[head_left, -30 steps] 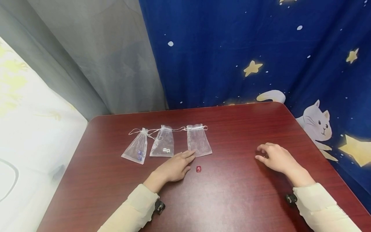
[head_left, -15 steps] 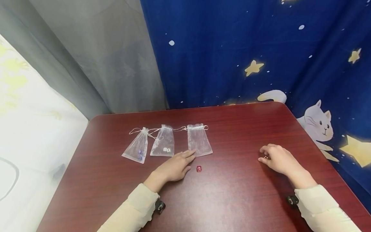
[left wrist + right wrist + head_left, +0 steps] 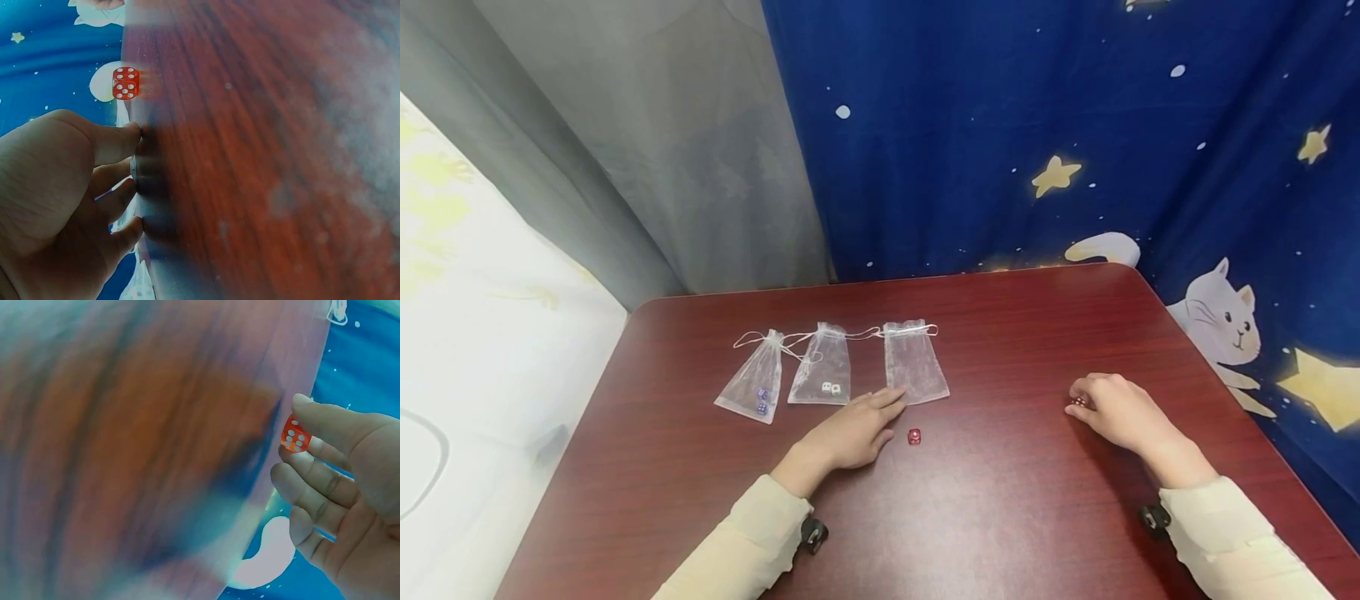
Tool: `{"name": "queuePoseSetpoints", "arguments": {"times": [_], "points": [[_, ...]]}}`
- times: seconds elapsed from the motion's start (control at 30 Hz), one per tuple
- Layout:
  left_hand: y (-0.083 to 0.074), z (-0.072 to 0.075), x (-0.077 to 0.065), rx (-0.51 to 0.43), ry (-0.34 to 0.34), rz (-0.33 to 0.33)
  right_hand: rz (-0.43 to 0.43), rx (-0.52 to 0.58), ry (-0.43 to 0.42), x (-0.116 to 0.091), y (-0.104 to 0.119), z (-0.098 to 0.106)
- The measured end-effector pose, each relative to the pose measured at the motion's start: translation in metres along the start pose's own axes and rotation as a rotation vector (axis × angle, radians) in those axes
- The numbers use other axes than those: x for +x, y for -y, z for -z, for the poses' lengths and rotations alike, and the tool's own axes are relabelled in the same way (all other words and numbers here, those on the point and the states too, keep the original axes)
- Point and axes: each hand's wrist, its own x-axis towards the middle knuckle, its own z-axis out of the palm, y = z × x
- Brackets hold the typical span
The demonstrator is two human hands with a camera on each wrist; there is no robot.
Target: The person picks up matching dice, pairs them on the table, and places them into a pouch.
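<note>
My right hand, at the table's right side, pinches a red die with white pips between thumb and fingertips. Flat on the table lies my left hand, its fingers extended and the fingertips at the lower left corner of a sheer white drawstring bag with no dice in it. A second red die sits on the table just right of the left thumb; the left wrist view shows this die too.
Left of that bag lie two more sheer bags. The middle bag holds two white dice; the leftmost bag holds two blue-purple dice. All rest on a dark red table, with curtains behind it.
A second ago no die showed at my right hand; then one appeared between its fingers, and it now sits nearer the fingertips. My left hand and the bags stay put.
</note>
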Motion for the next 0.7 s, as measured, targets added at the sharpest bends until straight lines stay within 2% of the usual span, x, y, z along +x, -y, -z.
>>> {"name": "queuePoseSetpoints", "arguments": {"times": [0.5,0.7], "points": [[0.001,-0.003,0.000,0.024,0.013,0.020,0.133,-0.007,-0.062,0.019,0.027,0.001],[0.001,-0.003,0.001,0.026,0.014,0.022,0.154,-0.002,-0.045,0.026,0.037,0.001]]}}
